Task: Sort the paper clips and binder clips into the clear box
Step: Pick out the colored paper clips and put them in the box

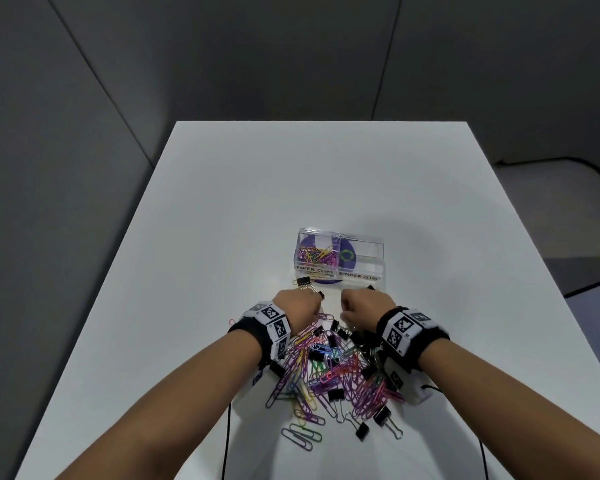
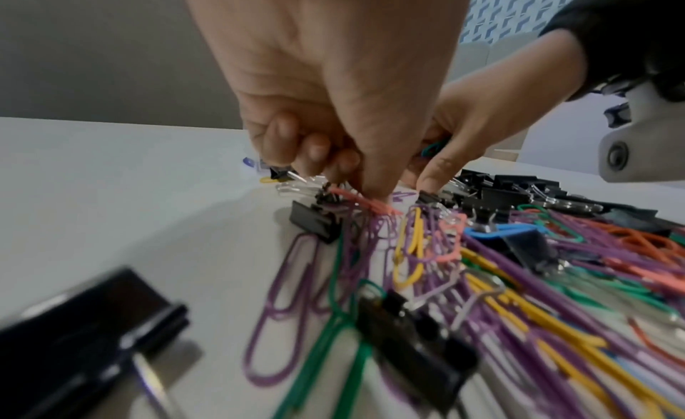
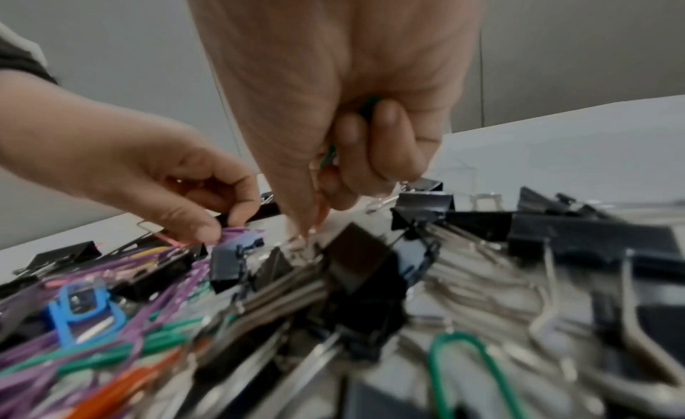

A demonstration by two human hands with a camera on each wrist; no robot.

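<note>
A heap of coloured paper clips and black binder clips (image 1: 329,368) lies on the white table (image 1: 291,185). Beyond it stands the clear box (image 1: 378,258); its left half, labelled PAPER CLIPS, holds several paper clips (image 1: 317,256), and I see nothing in the BINDER CLIPS half. At the heap's far edge, my left hand (image 1: 297,306) pinches a pink paper clip (image 2: 370,204) between thumb and forefinger. My right hand (image 3: 311,229) keeps green paper clips (image 3: 369,104) in its curled fingers, with thumb and forefinger down among the binder clips.
A lone binder clip (image 1: 303,281) sits just in front of the box. Stray binder clips (image 1: 362,431) and paper clips (image 1: 302,436) lie on the near side of the heap. Black cables (image 1: 227,438) run from the wrist cameras across the near table.
</note>
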